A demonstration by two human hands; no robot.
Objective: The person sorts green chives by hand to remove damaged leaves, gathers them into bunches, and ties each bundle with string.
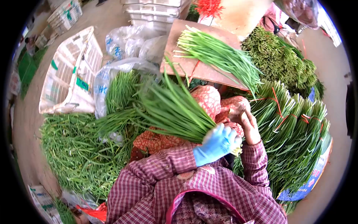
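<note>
My left hand [217, 143], in a blue and white glove, is closed around a bunch of garlic chives [182, 112]. Their long green leaves fan out to the upper left, while the pale stem ends poke out below the glove. Beside it, my bare right hand [249, 123] is raised near my knee, which is covered in red patterned cloth [207, 100]. Its fingers are loosely bent, and I see nothing held in them. On a board [216, 73] ahead lies another pile of chives [220, 54], with a red tie [194, 70] by the stems.
Loose chive leaves [82, 156] heap up on my left, below a white plastic crate [71, 74] and clear plastic bags [130, 43]. Tied chive bundles [294, 134] stack on my right. Behind them sits a budded green pile [278, 56]. Red ties [209, 7] hang at the top.
</note>
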